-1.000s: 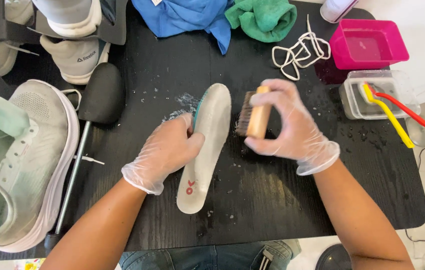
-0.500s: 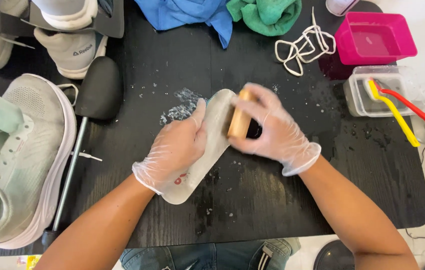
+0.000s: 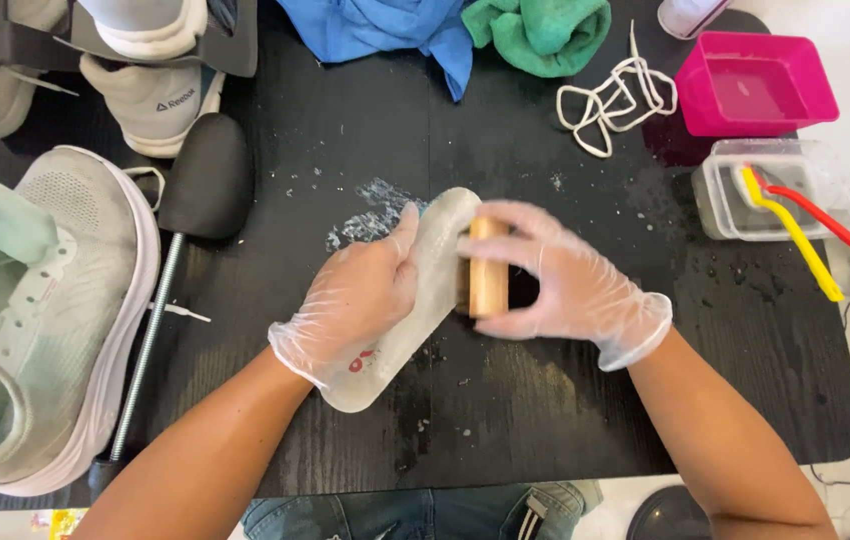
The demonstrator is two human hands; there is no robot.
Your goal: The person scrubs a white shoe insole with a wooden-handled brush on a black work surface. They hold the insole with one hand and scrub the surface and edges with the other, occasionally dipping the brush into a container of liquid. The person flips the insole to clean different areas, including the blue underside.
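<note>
A pale grey shoe insole (image 3: pixel 425 290) lies slanted on the black table (image 3: pixel 545 430), its toe end pointing up and right. My left hand (image 3: pixel 355 300), in a clear glove, presses down on its middle. My right hand (image 3: pixel 555 280), also gloved, grips a wooden-backed brush (image 3: pixel 488 270) that rests against the insole's upper right edge. Specks of foam lie on the table just above the insole.
A pale green and grey sneaker (image 3: pixel 35 320) on a black shoe tree (image 3: pixel 207 175) sits at the left, more shoes behind it. Blue (image 3: pixel 385 25) and green (image 3: pixel 540 30) cloths, white laces (image 3: pixel 615 95), a pink tub (image 3: pixel 755 85) and a clear tub with brushes (image 3: pixel 775 190) lie at the back right.
The insole has swung from nearly upright to a slant, its heel end toward me and left. My right hand has brought the brush left onto the insole's upper part.
</note>
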